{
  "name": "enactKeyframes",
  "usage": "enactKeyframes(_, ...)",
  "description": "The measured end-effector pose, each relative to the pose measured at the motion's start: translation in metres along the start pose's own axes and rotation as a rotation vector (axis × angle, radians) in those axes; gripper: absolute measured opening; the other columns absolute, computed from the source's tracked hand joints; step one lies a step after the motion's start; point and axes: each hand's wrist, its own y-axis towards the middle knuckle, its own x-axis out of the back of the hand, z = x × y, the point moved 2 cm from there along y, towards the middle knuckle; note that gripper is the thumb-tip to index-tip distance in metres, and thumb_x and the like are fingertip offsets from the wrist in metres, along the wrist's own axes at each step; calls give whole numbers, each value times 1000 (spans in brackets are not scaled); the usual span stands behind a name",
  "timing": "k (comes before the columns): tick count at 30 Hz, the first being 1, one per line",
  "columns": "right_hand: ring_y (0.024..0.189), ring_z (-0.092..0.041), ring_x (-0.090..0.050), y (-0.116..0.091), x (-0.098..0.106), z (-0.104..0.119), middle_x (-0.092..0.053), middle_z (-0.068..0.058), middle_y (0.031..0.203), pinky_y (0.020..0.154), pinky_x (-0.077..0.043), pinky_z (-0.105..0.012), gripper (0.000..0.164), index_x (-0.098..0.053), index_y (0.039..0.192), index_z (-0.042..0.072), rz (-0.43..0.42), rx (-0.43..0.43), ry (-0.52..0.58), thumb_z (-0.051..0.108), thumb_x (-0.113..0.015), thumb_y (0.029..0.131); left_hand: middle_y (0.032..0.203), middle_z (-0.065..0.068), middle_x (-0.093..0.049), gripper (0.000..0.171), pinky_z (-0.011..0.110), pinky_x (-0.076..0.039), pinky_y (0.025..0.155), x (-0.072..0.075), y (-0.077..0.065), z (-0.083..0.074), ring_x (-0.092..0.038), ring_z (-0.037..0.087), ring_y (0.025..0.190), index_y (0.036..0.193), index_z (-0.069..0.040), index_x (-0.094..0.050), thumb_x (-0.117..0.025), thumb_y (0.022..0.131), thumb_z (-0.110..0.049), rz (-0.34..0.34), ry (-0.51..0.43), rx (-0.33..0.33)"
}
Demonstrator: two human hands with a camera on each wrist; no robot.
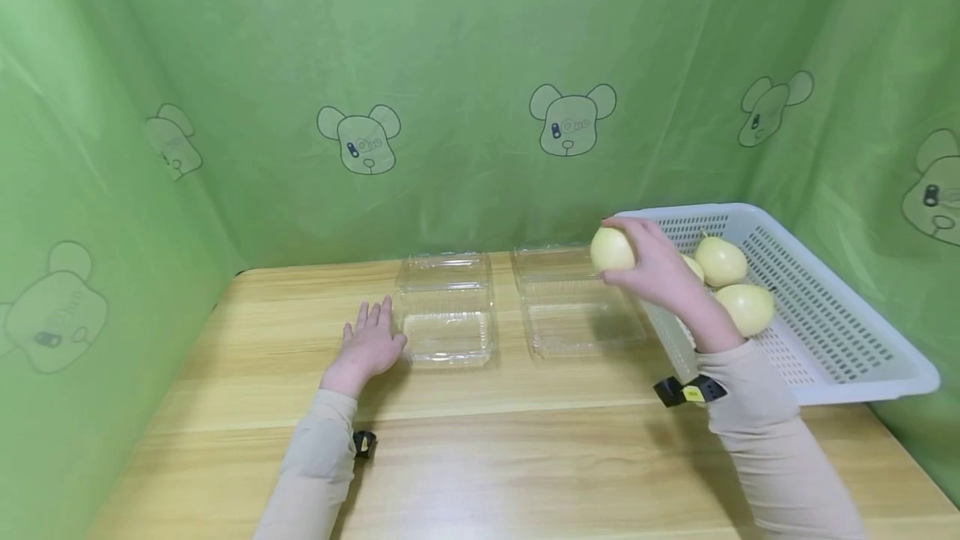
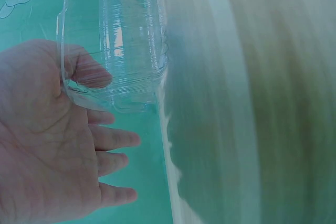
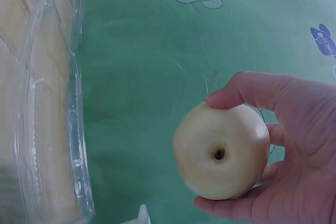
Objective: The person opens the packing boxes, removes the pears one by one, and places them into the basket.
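Note:
My right hand (image 1: 654, 267) grips a pale yellow pear (image 1: 612, 250) between thumb and fingers, raised over the right clear plastic box (image 1: 581, 319) near the basket. Its dark, sunken end faces the camera in the right wrist view, where the pear (image 3: 223, 150) fills the grasp. My left hand (image 1: 369, 347) has its fingers spread, at the left side of the other clear plastic box (image 1: 447, 332). In the left wrist view, the thumb of the left hand (image 2: 58, 140) overlaps the box's end. Both boxes stand with their lids folded back.
A white slotted basket (image 1: 892, 369) stands on the right of the wooden table (image 1: 480, 465). Inside it lie several pears (image 1: 744, 309), partly hidden by the right arm. Green curtains (image 1: 465, 40) with bear-head prints close off the back and both sides.

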Motion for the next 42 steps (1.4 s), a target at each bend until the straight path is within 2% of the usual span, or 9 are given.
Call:
enactKeyframes(10,125,-51,-41,-5,12,-13,-35,-30,146,94,-38,-76,78,-40,145,6,-19,-19,-16,16,-75,76,162,22,-11,74,65,-3,120,-1,-1,1,1,41,151,156,-4,-3,-40,101,-36,3,-8,3)
enactKeyframes(18,128,-51,-36,-8,22,-19,-33,-31,147,96,-36,-76,78,-39,146,6,-11,-48,-16,17,-74,77,162,22,-12,74,65,-3,120,0,-2,1,0,41,151,156,-4,-4,-41,101,-35,5,-7,7)
enactKeyframes(31,127,-52,-36,-9,37,-37,-37,-33,143,92,-36,-76,76,-41,143,2,-55,-24,-73,17,-75,77,162,22,-11,74,65,-3,120,-2,0,1,2,41,151,156,-4,-2,-39,101,-36,10,-5,2)
enactKeyframes(42,125,-56,-34,-11,46,-54,-34,-39,141,90,-36,-76,76,-39,143,0,-63,-33,-63,14,-75,78,162,23,-12,74,65,-4,120,-1,-1,-1,0,41,151,156,-4,-4,-40,100,-35,4,-7,1)
